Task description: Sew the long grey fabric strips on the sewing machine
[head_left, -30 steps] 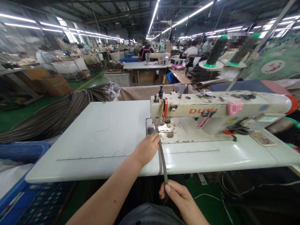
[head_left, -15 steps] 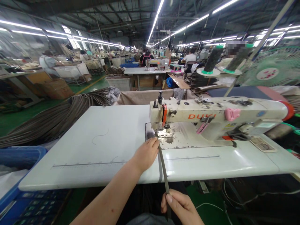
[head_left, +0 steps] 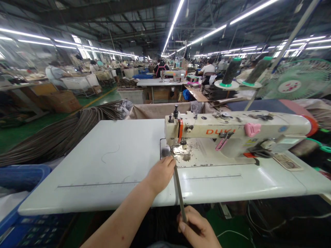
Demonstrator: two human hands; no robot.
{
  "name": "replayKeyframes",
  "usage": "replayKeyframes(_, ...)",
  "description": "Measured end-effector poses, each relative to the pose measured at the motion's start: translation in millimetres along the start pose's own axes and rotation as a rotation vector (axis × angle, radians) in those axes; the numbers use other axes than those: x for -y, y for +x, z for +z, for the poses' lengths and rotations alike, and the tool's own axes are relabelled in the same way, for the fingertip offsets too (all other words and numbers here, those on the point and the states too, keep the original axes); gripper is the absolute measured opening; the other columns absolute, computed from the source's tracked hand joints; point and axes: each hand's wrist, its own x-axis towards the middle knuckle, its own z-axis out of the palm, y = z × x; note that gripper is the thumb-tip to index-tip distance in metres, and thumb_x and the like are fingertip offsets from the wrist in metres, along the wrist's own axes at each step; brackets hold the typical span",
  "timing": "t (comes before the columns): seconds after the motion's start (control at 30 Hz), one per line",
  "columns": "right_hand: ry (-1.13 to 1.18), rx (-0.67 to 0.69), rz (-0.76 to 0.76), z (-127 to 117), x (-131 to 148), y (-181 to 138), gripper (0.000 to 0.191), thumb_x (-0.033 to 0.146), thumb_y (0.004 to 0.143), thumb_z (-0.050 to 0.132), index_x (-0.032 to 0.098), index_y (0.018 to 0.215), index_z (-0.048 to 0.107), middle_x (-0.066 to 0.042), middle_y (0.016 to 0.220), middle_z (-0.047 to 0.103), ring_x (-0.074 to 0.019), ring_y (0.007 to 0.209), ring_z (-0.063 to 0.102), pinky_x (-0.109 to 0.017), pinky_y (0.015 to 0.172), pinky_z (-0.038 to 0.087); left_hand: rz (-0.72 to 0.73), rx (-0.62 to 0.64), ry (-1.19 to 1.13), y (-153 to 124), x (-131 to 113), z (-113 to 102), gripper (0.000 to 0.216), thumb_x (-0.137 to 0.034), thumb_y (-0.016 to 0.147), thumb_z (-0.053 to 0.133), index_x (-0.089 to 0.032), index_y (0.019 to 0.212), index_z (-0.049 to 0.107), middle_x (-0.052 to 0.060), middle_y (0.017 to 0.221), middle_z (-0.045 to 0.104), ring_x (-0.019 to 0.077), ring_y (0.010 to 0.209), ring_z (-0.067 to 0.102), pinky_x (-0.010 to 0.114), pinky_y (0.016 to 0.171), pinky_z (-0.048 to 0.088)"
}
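A narrow dark grey strap (head_left: 179, 188) runs from beneath the needle area of the sewing machine (head_left: 222, 132) down over the table's front edge. Close to the presser foot, my left hand (head_left: 162, 172) is closed on the strap, fingertips pressed together around it. Below the edge, my right hand (head_left: 195, 225) pinches the strap between thumb and fingers, keeping it stretched fairly straight. The strap's far end is hidden behind my left fingers and the machine head.
The white table (head_left: 85, 151) carries a printed ruler line and loose thread. A blue crate (head_left: 26, 172) stands at the left, beside a large bundle of dark straps (head_left: 64, 129). Thread cones (head_left: 231, 72) and a green fan (head_left: 292, 82) stand behind the machine. Other people sit farther off.
The view has shifted slightly. My right hand has turned a little on the strap, with more of its fingers showing. My left hand stays near the presser foot.
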Motion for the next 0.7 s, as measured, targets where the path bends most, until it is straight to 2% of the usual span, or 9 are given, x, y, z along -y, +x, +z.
replayKeyframes(0.1, 0.053, -0.044, 0.064, 3, -3, 1, 0.038, 0.059, 0.092, 0.069, 0.022, 0.091, 0.079, -0.008, 0.090, 0.073, -0.0253, 0.086, 0.066, -0.036, 0.081, 0.052, -0.012, -0.002, -0.012, 0, 0, 0, 0.022, -0.010, 0.096, 0.053, -0.018, 0.116, 0.060, 0.012, 0.123, 0.066, 0.0233, 0.115, 0.067, 0.039, 0.107, 0.055)
replayKeyframes(0.17, 0.165, -0.056, 0.129, 5, -6, 3, 0.046, 0.065, 0.090, 0.069, 0.021, 0.099, 0.077, -0.008, 0.085, 0.075, -0.0242, 0.079, 0.067, -0.035, 0.076, 0.053, -0.016, -0.010, -0.016, 0, 0, 1, 0.022, -0.010, 0.096, 0.053, -0.017, 0.117, 0.059, 0.012, 0.123, 0.066, 0.0234, 0.114, 0.067, 0.039, 0.107, 0.055)
replayKeyframes(0.3, 0.251, -0.052, 0.184, 7, -15, 4, 0.056, 0.073, 0.086, 0.067, 0.018, 0.088, 0.074, -0.005, 0.065, 0.071, -0.0203, 0.063, 0.063, -0.031, 0.064, 0.049, -0.024, -0.018, -0.028, -1, 2, 2, 0.023, -0.012, 0.097, 0.054, -0.018, 0.119, 0.058, 0.012, 0.126, 0.065, 0.0239, 0.117, 0.067, 0.041, 0.108, 0.055)
replayKeyframes(0.43, 0.213, -0.033, 0.176, 4, -12, 0, 0.052, 0.068, 0.092, 0.065, 0.018, 0.082, 0.076, -0.006, 0.068, 0.072, -0.0201, 0.065, 0.063, -0.031, 0.065, 0.049, -0.037, -0.008, -0.032, -1, 2, 3, 0.025, -0.013, 0.098, 0.053, -0.018, 0.122, 0.058, 0.012, 0.127, 0.065, 0.0243, 0.117, 0.067, 0.042, 0.108, 0.055)
replayKeyframes(0.7, 0.221, -0.020, 0.197, 3, 8, -4, 0.051, 0.065, 0.092, 0.067, 0.018, 0.078, 0.076, -0.006, 0.071, 0.072, -0.0207, 0.068, 0.064, -0.032, 0.068, 0.048, -0.052, 0.007, -0.068, -2, 2, 2, 0.025, -0.014, 0.099, 0.052, -0.018, 0.123, 0.058, 0.013, 0.128, 0.065, 0.0244, 0.119, 0.066, 0.044, 0.109, 0.054)
